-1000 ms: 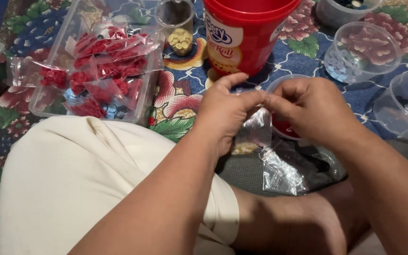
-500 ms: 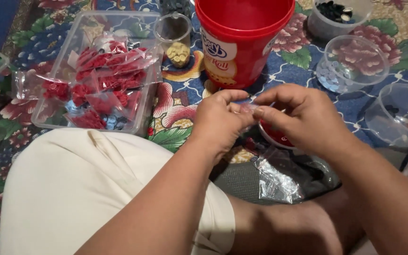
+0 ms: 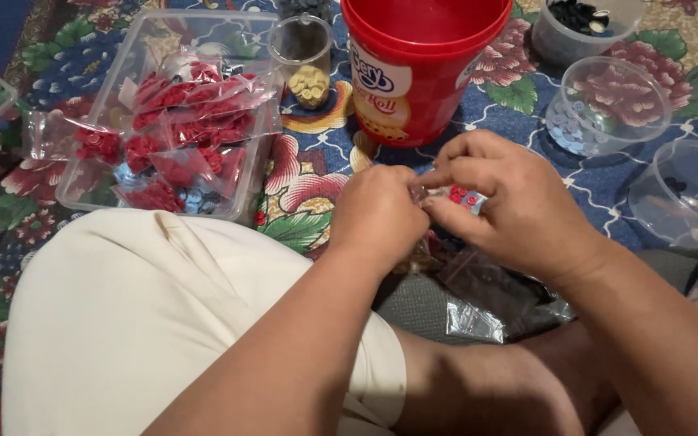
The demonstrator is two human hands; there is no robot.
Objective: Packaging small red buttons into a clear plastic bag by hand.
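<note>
Both hands, left hand (image 3: 377, 214) and right hand (image 3: 510, 206), pinch a small clear bag (image 3: 462, 196) of red buttons, apparently sealing it; fingers clamped on its top edge.

A red plastic bucket (image 3: 422, 73) stands on a floral cloth (image 3: 300, 194) of blue, red and green. To its left sits a small clear cup (image 3: 304, 56) with yellowish pieces at its bottom, and beyond that a clear rectangular tray (image 3: 123, 105) heaped with small clear bags of red buttons (image 3: 179, 129) (a few blue ones show near the tray's front edge). Right of the bucket lie a round clear tub (image 3: 607, 105) holding pale pieces, another tub of dark pieces (image 3: 579, 24) at the top edge, and a further clear tub (image 3: 688, 194) at the far right. Empty clear bags (image 3: 486, 315) lie crumpled on a grey surface below.
</note>
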